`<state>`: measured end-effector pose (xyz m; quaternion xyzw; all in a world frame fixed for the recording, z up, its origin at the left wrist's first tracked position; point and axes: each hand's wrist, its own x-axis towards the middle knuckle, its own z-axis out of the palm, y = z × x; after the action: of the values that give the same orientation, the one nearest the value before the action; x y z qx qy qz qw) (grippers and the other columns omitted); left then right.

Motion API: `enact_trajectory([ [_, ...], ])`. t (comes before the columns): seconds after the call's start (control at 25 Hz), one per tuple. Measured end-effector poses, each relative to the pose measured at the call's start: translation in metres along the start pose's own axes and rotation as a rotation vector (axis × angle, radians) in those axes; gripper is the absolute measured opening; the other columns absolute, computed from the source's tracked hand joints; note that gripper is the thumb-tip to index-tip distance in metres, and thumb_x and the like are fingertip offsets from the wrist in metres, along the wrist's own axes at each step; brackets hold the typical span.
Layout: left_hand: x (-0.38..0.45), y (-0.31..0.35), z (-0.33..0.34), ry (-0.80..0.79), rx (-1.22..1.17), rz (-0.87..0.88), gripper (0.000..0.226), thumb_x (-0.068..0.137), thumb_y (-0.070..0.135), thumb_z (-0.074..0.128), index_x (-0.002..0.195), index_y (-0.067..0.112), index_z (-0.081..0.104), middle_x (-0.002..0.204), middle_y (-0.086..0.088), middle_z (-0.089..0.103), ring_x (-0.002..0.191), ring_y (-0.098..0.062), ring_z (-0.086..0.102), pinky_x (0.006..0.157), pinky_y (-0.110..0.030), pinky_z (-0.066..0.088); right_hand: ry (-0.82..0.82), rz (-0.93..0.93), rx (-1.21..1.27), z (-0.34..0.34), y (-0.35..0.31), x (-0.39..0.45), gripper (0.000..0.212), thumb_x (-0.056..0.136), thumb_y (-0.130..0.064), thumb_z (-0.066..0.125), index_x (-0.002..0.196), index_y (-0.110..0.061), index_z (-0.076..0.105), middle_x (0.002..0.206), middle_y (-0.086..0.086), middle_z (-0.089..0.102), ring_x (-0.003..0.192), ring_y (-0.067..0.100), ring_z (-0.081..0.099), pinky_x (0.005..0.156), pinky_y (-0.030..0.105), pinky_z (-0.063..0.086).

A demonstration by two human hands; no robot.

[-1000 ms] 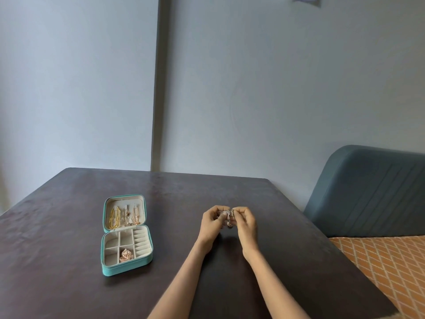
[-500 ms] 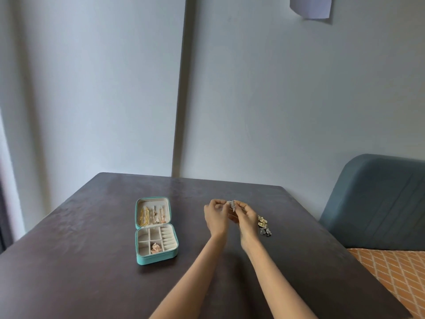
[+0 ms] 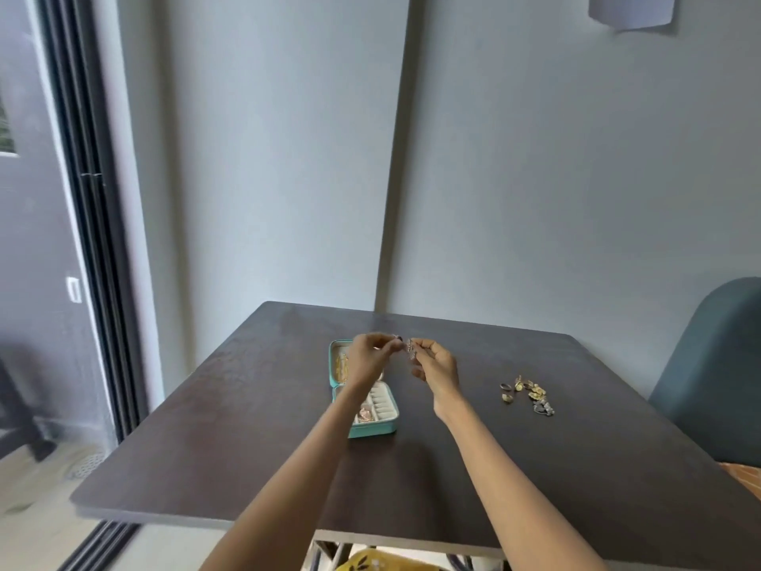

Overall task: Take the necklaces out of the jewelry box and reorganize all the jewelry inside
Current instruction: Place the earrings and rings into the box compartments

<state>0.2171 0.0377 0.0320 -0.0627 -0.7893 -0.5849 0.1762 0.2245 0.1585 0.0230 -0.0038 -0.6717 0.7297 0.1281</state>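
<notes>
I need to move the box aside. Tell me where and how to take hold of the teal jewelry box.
Grip the lower tray of the teal jewelry box by its two side walls, coming from above at its near end. It lies open and flat on the table, lid hinged back at the far side under the left hand, so lifting by the lid would probably fold it and could spill the jewelry.

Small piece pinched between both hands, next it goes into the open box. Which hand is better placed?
Left, probably. The left hand is over the teal jewelry box; the right hand is off its right side, nearer the loose jewelry pile. Both pinch the small piece.
</notes>
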Motion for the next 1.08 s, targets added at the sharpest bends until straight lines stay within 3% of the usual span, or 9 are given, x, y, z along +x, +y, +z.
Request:
enact_trajectory([
  [0.12,0.006,-0.019,-0.042,-0.009,0.142,-0.167,0.014,0.080,0.020,0.070,0.081,0.008,0.077,0.079,-0.009,0.074,0.063,-0.009,0.058,0.069,-0.027,0.046,-0.112,-0.022,-0.184,0.028,0.005,0.002,0.010,0.091,-0.011,0.056,0.086,-0.017,0.062,0.077,-0.005,0.064,0.065,0.006,0.054,0.054,0.015,0.045],
  [0.24,0.003,-0.035,-0.062,-0.057,0.413,-0.304,0.025,0.073,0.030,0.073,0.085,0.008,0.075,0.085,-0.009,0.073,0.081,-0.019,0.065,0.075,-0.030,0.051,-0.164,-0.071,-0.403,0.050,0.021,0.000,0.004,0.086,-0.012,0.062,0.086,-0.015,0.066,0.073,-0.008,0.062,0.066,0.006,0.055,0.059,0.012,0.043],
  [0.32,-0.004,-0.035,-0.066,-0.106,0.529,-0.337,0.035,0.071,0.035,0.072,0.095,0.009,0.069,0.096,-0.007,0.071,0.096,-0.023,0.066,0.080,-0.031,0.052,-0.217,-0.072,-0.490,0.057,0.032,-0.005,0.006,0.083,-0.013,0.066,0.087,-0.015,0.070,0.076,-0.005,0.065,0.069,0.005,0.057,0.064,0.010,0.044],
  [0.52,-0.008,-0.032,-0.064,-0.197,0.808,-0.293,0.040,0.081,0.035,0.064,0.113,0.012,0.059,0.116,-0.004,0.064,0.111,-0.024,0.060,0.087,-0.031,0.046,-0.192,-0.056,-0.585,0.058,0.045,-0.009,0.007,0.081,-0.017,0.068,0.080,-0.024,0.070,0.080,-0.001,0.067,0.077,0.012,0.059,0.078,0.026,0.048],
  [0.72,-0.008,-0.041,-0.062,-0.145,0.833,-0.291,0.029,0.085,0.032,0.056,0.106,0.011,0.061,0.113,-0.006,0.066,0.107,-0.026,0.062,0.083,-0.030,0.045,-0.161,-0.038,-0.605,0.063,0.049,-0.008,0.023,0.081,-0.018,0.067,0.065,-0.033,0.062,0.077,-0.003,0.068,0.081,0.016,0.065,0.082,0.033,0.054],
  [0.88,-0.008,-0.043,-0.064,-0.165,0.798,-0.321,0.026,0.085,0.029,0.054,0.103,0.013,0.063,0.110,-0.005,0.067,0.105,-0.026,0.062,0.083,-0.031,0.046,-0.134,-0.036,-0.660,0.064,0.052,-0.007,0.005,0.083,-0.025,0.065,0.081,-0.026,0.070,0.088,-0.001,0.072,0.086,0.015,0.064,0.079,0.030,0.050],
  [1.08,-0.001,-0.041,-0.071,-0.198,0.711,-0.380,0.026,0.084,0.031,0.054,0.100,0.015,0.066,0.105,-0.002,0.069,0.102,-0.024,0.063,0.082,-0.031,0.044,-0.098,-0.014,-0.673,0.065,0.050,-0.005,0.009,0.083,-0.030,0.064,0.087,-0.025,0.070,0.092,-0.003,0.072,0.090,0.016,0.064,0.078,0.030,0.048],
])
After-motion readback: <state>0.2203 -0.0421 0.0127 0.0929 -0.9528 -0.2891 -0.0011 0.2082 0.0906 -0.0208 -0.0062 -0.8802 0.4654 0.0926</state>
